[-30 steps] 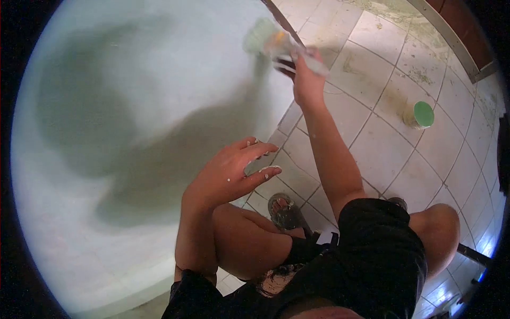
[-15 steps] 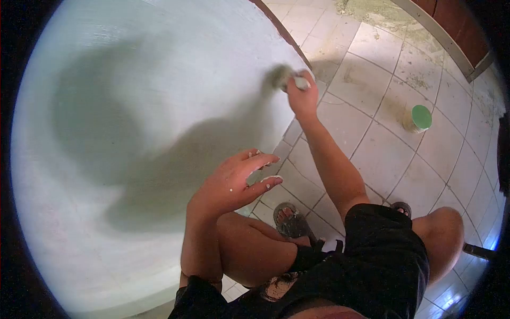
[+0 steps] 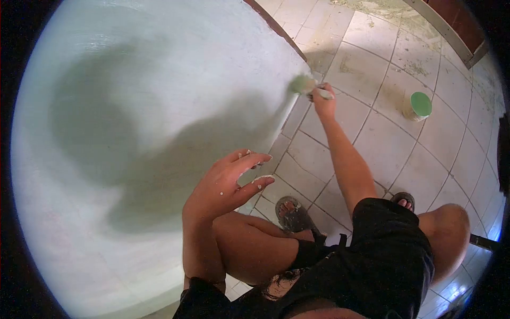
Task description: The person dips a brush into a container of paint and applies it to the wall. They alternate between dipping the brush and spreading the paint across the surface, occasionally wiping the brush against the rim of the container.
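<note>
My right hand (image 3: 325, 102) grips the handle of a paintbrush (image 3: 304, 84), whose green-coated bristles are at the lower edge of the pale green wall (image 3: 186, 69). The bristles are a little blurred, so whether they touch the wall is hard to tell. Nearer to me, my left hand (image 3: 226, 181) hovers in front of the wall with thumb and fingers apart and nothing between them. Whitish paint spots its fingertips. To the right of my right hand, a small tub (image 3: 419, 106) with light green paint inside stands on the tiles.
White floor tiles (image 3: 382, 138) run along the wall, with dusty residue toward the back. A brown strip (image 3: 276, 25) edges the wall's far end. At the upper right is a reddish-brown panel (image 3: 459, 24) in a frame. My sandalled foot (image 3: 292, 215) rests close to the wall.
My right hand has moved right and slightly down with the paintbrush, bringing the bristles from the wall's face to its edge. My left hand has shifted slightly left, still open.
</note>
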{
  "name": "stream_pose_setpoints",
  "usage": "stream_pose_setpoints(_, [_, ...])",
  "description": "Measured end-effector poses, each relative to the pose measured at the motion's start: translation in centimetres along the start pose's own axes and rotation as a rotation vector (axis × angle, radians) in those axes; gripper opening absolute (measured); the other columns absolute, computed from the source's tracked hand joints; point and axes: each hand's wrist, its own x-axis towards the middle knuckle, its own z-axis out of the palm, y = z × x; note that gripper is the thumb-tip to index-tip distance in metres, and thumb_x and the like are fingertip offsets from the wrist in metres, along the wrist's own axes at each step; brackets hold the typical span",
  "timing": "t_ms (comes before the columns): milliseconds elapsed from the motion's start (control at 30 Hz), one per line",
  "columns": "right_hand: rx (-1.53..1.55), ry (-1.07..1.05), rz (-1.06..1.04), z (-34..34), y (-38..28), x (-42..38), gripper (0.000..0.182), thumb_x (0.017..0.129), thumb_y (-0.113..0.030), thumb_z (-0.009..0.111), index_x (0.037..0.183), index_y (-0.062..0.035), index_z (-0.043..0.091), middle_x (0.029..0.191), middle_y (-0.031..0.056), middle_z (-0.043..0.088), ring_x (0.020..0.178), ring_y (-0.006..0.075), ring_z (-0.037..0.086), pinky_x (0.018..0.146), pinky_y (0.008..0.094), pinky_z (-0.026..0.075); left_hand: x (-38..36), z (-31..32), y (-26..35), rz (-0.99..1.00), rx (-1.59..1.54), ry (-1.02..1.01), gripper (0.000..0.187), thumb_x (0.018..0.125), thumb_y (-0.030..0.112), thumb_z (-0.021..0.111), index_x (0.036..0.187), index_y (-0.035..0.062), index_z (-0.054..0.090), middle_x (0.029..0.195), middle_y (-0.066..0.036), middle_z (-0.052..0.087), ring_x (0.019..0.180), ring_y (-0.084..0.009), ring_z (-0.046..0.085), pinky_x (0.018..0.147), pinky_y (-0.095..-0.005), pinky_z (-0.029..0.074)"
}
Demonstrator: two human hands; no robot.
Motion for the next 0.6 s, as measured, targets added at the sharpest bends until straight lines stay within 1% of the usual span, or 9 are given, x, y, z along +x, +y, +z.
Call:
stream_pose_setpoints(33, [0.002,0.001,-0.003,-1.0,0.8,1.0,0.014,0.078,-0.013,0.060,0.080,-0.0024,0.051,0.069,0.0059,0.058,0.064,0.0139,0.057,0.058,0.0294,0.046,0.0,0.1,-0.2,0.024,-0.008,0.012,0.034,0.078,0.025,0.065,0.103,0.0041,0.057,0.088,-0.015,0.058,0.082,-0.0315,0.057,0.071,-0.0375,0.046])
stream_pose_setpoints(100, [-0.202,0.063,-0.006,-2.0,1.9,2.6,0.021,0.075,-0.019,0.063,0.080,-0.0018,0.051,0.070,0.0119,0.060,0.066,0.0210,0.060,0.059,0.0331,0.047,0.1,0.1,-0.3,0.044,-0.014,0.027,0.033,0.078,0.025,0.065,0.103,0.0043,0.058,0.089,-0.015,0.058,0.081,-0.0312,0.057,0.071,-0.0376,0.046])
stream_pose_setpoints(167, [-0.309,0.088,0.015,-2.0,1.1,3.3,0.024,0.074,-0.021,0.063,0.082,-0.0019,0.051,0.071,0.0140,0.060,0.067,0.0233,0.061,0.060,0.0341,0.047,0.2,-0.1,-0.1,0.009,-0.030,-0.003,0.033,0.078,0.025,0.065,0.103,0.0047,0.058,0.088,-0.015,0.058,0.081,-0.0309,0.057,0.071,-0.0375,0.046])
stream_pose_setpoints(233, [-0.414,0.115,0.028,-1.8,0.7,4.0,0.027,0.072,-0.024,0.064,0.084,-0.0021,0.052,0.073,0.0161,0.061,0.069,0.0256,0.062,0.061,0.0351,0.047,0.2,0.1,-0.6,0.046,-0.002,0.017,0.033,0.078,0.025,0.064,0.103,0.0046,0.057,0.088,-0.015,0.058,0.081,-0.0307,0.057,0.071,-0.0372,0.046])
stream_pose_setpoints(300, [-0.504,0.094,-0.098,-0.8,0.8,4.6,0.028,0.073,-0.026,0.064,0.085,-0.0027,0.054,0.076,0.0164,0.062,0.071,0.0272,0.062,0.062,0.0363,0.048,0.2,0.1,-1.0,0.082,0.040,0.036,0.033,0.078,0.025,0.064,0.104,0.0045,0.057,0.088,-0.015,0.058,0.082,-0.0305,0.057,0.071,-0.0369,0.046])
stream_pose_setpoints(433, [-0.443,0.037,-0.036,2.6,-3.2,5.7,0.025,0.075,-0.023,0.063,0.088,-0.0024,0.055,0.074,0.0147,0.062,0.066,0.0231,0.062,0.061,0.0350,0.048,0.0,0.0,-1.0,-0.018,-0.024,-0.042,0.036,0.078,0.026,0.065,0.106,0.0056,0.057,0.093,-0.014,0.059,0.085,-0.0295,0.058,0.074,-0.0367,0.046])
stream_pose_setpoints(500, [0.235,-0.003,0.066,2.7,-5.0,6.2,0.021,0.077,-0.019,0.060,0.088,-0.0015,0.056,0.071,0.0127,0.060,0.060,0.0178,0.060,0.059,0.0336,0.048,-0.1,-0.1,-1.3,-0.052,-0.052,-0.051,0.037,0.077,0.027,0.066,0.107,0.0067,0.057,0.095,-0.014,0.059,0.088,-0.0284,0.058,0.076,-0.0367,0.046])
stream_pose_setpoints(533, [0.231,-0.008,0.070,2.4,-5.5,6.4,0.021,0.077,-0.019,0.060,0.088,-0.0015,0.056,0.071,0.0127,0.060,0.060,0.0178,0.060,0.059,0.0336,0.048,0.1,-0.2,-1.6,-0.045,-0.062,-0.059,0.037,0.077,0.026,0.066,0.107,0.0067,0.057,0.096,-0.014,0.059,0.088,-0.0283,0.058,0.076,-0.0363,0.047])
stream_pose_setpoints(600, [-0.104,0.077,-0.110,1.0,-6.2,6.3,0.018,0.078,-0.015,0.058,0.089,-0.0016,0.056,0.069,0.0100,0.059,0.061,0.0144,0.058,0.059,0.0323,0.049,0.1,-0.1,-1.8,-0.046,-0.087,-0.064,0.037,0.077,0.026,0.066,0.107,0.0067,0.057,0.097,-0.014,0.059,0.089,-0.0283,0.058,0.076,-0.0360,0.047])
